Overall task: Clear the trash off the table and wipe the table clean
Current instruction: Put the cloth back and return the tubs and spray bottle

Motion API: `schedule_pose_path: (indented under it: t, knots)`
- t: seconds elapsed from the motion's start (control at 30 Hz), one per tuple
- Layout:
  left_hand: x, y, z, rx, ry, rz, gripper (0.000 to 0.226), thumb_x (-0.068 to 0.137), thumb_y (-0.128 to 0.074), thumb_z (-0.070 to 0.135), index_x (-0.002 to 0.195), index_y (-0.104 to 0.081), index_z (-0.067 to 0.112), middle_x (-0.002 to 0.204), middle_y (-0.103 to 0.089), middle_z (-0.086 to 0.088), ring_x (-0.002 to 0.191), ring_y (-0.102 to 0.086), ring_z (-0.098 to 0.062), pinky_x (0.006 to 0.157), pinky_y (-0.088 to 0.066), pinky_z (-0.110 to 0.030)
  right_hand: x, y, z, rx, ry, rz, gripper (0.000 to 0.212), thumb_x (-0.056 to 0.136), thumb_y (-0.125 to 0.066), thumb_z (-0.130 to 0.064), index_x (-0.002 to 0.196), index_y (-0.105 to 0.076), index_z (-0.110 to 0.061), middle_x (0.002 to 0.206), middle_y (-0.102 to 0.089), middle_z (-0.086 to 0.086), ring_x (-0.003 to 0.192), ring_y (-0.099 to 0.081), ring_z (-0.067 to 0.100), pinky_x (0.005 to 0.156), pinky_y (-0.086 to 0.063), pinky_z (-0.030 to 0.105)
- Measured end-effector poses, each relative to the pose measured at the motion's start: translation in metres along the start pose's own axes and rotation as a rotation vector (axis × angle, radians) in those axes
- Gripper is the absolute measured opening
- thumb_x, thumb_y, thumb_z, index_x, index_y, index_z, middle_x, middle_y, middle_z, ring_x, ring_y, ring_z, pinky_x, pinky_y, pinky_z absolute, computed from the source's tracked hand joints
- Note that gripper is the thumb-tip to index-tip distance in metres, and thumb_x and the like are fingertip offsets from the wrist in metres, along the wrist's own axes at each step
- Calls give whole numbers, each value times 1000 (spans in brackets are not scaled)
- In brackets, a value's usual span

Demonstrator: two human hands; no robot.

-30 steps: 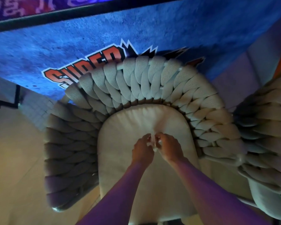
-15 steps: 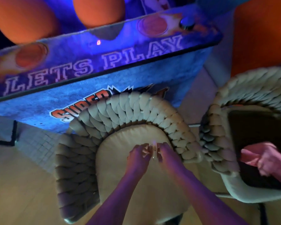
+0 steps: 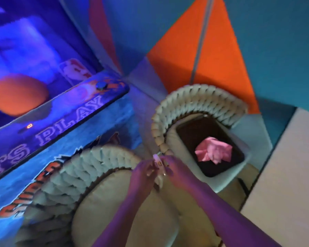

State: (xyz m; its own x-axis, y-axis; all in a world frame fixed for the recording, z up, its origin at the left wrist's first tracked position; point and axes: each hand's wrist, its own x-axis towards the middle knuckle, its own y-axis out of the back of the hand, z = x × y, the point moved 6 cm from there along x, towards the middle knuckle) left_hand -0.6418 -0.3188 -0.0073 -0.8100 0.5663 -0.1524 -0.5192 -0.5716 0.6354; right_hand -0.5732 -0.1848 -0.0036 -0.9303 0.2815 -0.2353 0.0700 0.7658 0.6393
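Note:
My left hand (image 3: 143, 171) and my right hand (image 3: 171, 168) are held close together above the edge of a cream chair seat (image 3: 114, 202). Between their fingertips they pinch a small pale scrap of trash (image 3: 158, 160) with a dark and orange mark on it. The picture is blurred, so its exact shape is unclear. To the right, a dark tray (image 3: 191, 131) lies on a second chair, and a crumpled pink cloth (image 3: 213, 151) sits in it. A pale table corner (image 3: 289, 175) shows at the right edge.
Two chairs with thick braided backs (image 3: 200, 98) stand side by side. A blue-lit arcade cabinet (image 3: 66, 125) with an orange ball (image 3: 19, 94) fills the left. Orange and teal wall panels (image 3: 221, 50) rise behind the chairs.
The view has swung right and up, bringing the second chair, the tray and the pink cloth into sight. Both hands have moved right with the scrap, from mid-seat to the seat's right edge.

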Motion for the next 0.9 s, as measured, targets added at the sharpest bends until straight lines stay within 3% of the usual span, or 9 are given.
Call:
schedule_pose_path:
  t: [0.1,0.23,0.37,0.43,0.57,0.77,0.83,0.9]
  knots:
    - [12,-29,48,6,-79,-62,23,83,-75,12,101,-70,26,98,-74,9,91,-71,-5,81,-59,-33,-26,51,22,68,-36,137,38,90,-60,-11,127,-61,-21,125,-64,6,114,-63,25,95,-50,40]
    - [12,-72,111,-5,-191,-142,24,85,-74,36,107,-66,31,104,-74,7,90,-71,0,80,-60,-33,-65,121,58,59,-52,223,40,87,-65,-7,126,-64,-18,120,-69,4,109,-65,19,89,-47,25]
    - [0,-121,182,20,-315,-196,21,88,-74,35,108,-68,31,100,-74,10,86,-69,7,77,-59,-29,-108,184,100,9,-84,233,36,85,-67,-16,118,-67,-30,110,-67,-9,105,-65,17,91,-52,35]
    - [-3,-140,206,1,-342,-230,28,86,-72,42,111,-68,31,102,-74,9,88,-70,4,79,-60,-32,-124,210,113,2,-56,292,33,80,-69,-24,112,-69,-33,109,-69,-7,103,-65,13,90,-52,37]
    - [-17,-192,259,33,-405,-261,43,76,-61,56,114,-65,35,103,-72,6,88,-72,-5,79,-60,-38,-177,256,149,78,-85,293,32,83,-70,-14,111,-71,-29,98,-73,-7,88,-67,8,81,-54,33]
    - [-44,-255,324,2,-456,-314,37,78,-62,50,108,-70,30,92,-73,5,78,-72,-9,74,-60,-42,-234,304,203,57,-176,356,34,86,-68,-14,114,-70,-33,113,-72,-8,88,-64,10,86,-53,33]
    - [-53,-277,344,42,-473,-324,32,83,-69,41,111,-71,27,98,-72,4,82,-71,-7,76,-59,-27,-255,320,219,76,-209,383,33,86,-68,-17,114,-69,-34,114,-71,-8,84,-60,9,83,-50,29]
    - [-59,-295,360,104,-514,-309,25,87,-73,32,111,-72,26,101,-71,5,85,-68,-5,68,-46,-5,-273,331,233,96,-237,411,31,85,-68,-19,111,-69,-37,111,-72,-8,83,-61,12,81,-51,30]
